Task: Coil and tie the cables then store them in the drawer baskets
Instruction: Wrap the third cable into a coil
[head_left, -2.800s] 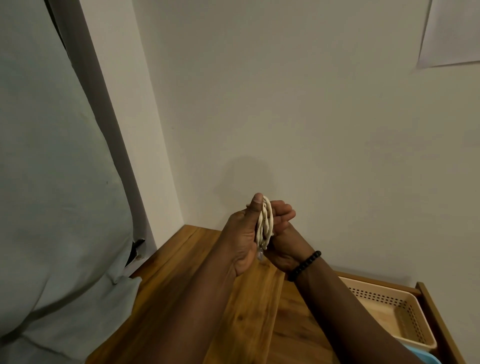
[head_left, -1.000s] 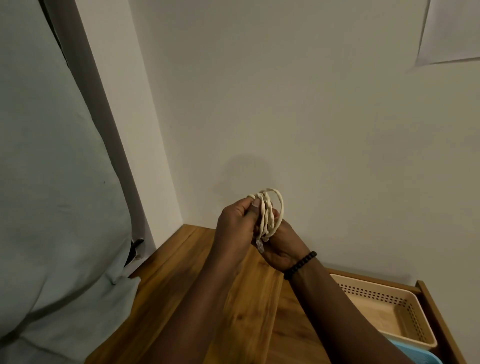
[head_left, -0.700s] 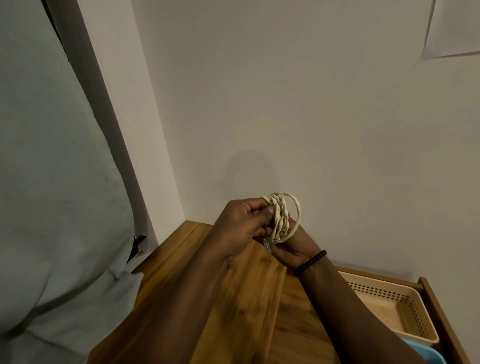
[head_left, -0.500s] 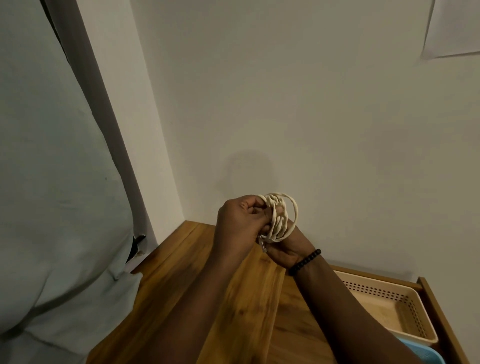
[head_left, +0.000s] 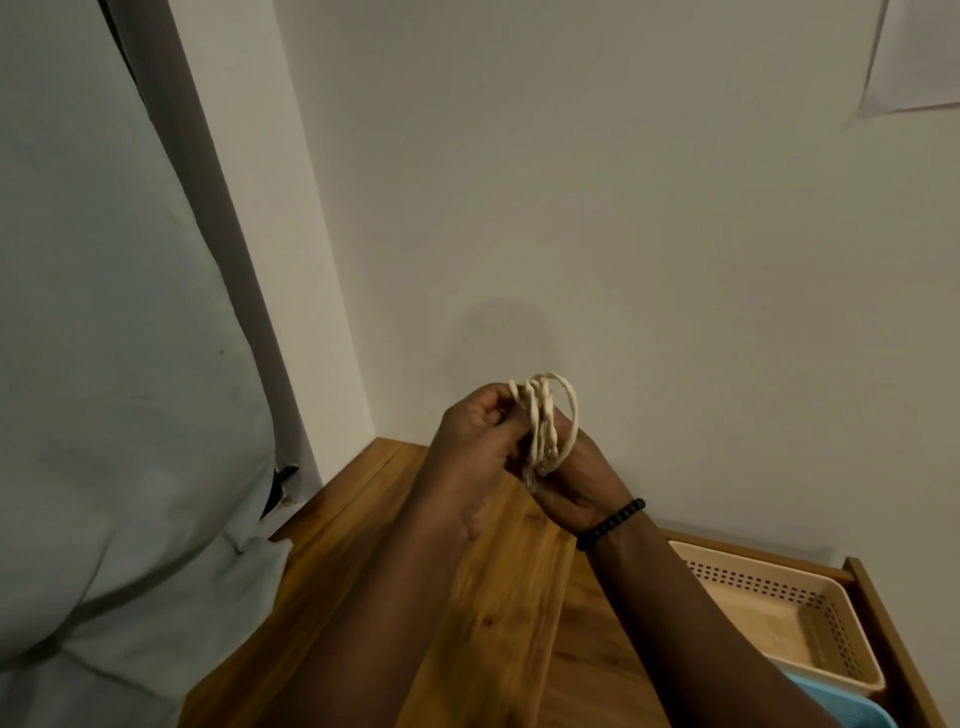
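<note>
Head view: two bare hands are seen raised above a wooden cabinet top (head_left: 498, 597), which serves as the landmark here.
Cable: one cream cable (head_left: 545, 423), round in section and smooth, is wound into a small coil of several loops, with a twisted wrap down its middle; it is held in the air above the far part of the cabinet top, close to the wall.
Cable end: a pale plug tip appears to hang at the bottom of the coil, though it is too small to be told surely.
Left hand: the left hand (head_left: 475, 436) is curled, its fingertips pinching the coil's upper left side.
Right hand: the right hand (head_left: 576, 480) is closed round the coil's lower right side from behind; one black beaded bracelet (head_left: 610, 524) is worn at its wrist.
Baskets: two are counted to the right of the cabinet top, in an open drawer, namely one beige plastic basket (head_left: 769, 582) with perforated walls and one light blue basket (head_left: 852, 714), seen only by a corner.
</note>
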